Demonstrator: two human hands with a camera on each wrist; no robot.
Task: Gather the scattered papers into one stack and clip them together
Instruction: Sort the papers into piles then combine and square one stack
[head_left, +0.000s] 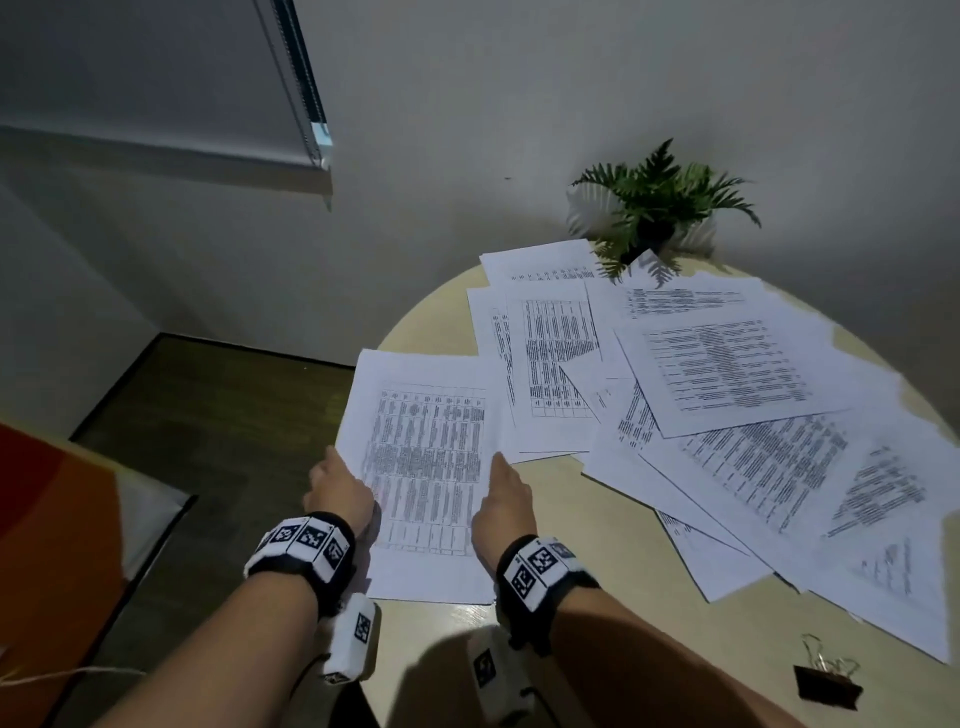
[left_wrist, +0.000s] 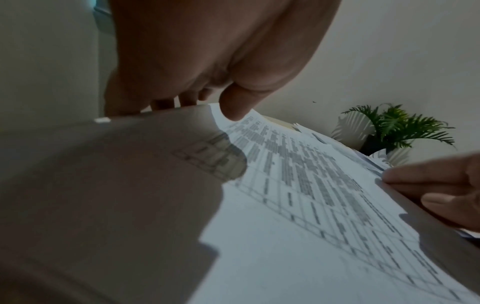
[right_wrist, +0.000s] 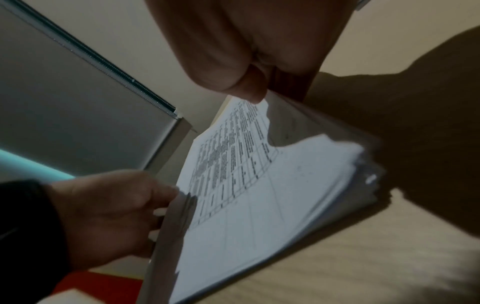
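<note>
A thin stack of printed sheets (head_left: 426, 467) hangs partly over the near left edge of the round table (head_left: 623, 649). My left hand (head_left: 337, 488) pinches its left edge, thumb on top (left_wrist: 233, 105). My right hand (head_left: 501, 506) pinches its right edge, thumb on top (right_wrist: 253, 88) and fingers below. In the right wrist view the stack (right_wrist: 259, 195) shows several layered sheets lifted off the wood. Several loose printed papers (head_left: 727, 395) lie scattered and overlapping across the table. A black binder clip (head_left: 826, 683) lies at the near right.
A small potted fern (head_left: 660, 208) stands at the table's far edge against the wall, touching the farthest sheets. A window blind (head_left: 156, 78) hangs at upper left. An orange and white object (head_left: 62, 519) sits on the floor to the left.
</note>
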